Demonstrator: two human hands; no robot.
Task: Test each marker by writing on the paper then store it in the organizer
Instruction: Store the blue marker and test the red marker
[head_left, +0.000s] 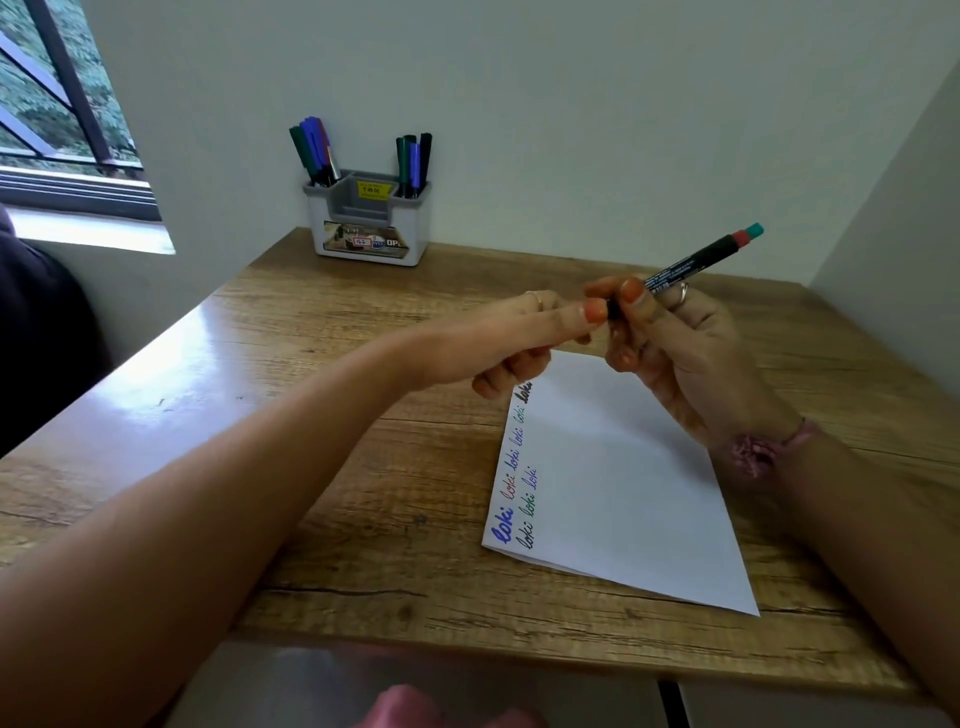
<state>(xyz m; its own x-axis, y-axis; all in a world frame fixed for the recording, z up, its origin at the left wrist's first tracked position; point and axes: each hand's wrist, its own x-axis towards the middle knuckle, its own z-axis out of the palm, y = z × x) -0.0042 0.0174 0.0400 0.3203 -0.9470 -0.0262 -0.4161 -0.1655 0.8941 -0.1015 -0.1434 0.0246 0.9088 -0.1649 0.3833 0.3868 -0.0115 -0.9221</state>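
**Marker held between both hands above the paper**

A black-barrelled marker (685, 265) is gripped in the right hand (680, 343), thumb and fingers curled tight around its lower part, and its red-and-teal end is tilted up and to the right. The near end of the marker is met by the left hand (514, 338): thumb and forefinger are pinched together on that tip, the other fingers folded under the palm. Whether a cap is on that end cannot be told, since it is covered by the fingers.

Both hands are held in the air over the far edge of the white paper (613, 467), which is laid at an angle on the wooden desk (322, 467). Along the paper's left edge, the word "loki" is written again and again in blue, red, green and black.

At the back of the desk, against the wall, the grey organizer (367, 221) is stood. Markers are seen upright in its left and right compartments; its middle compartment carries a yellow sticker.
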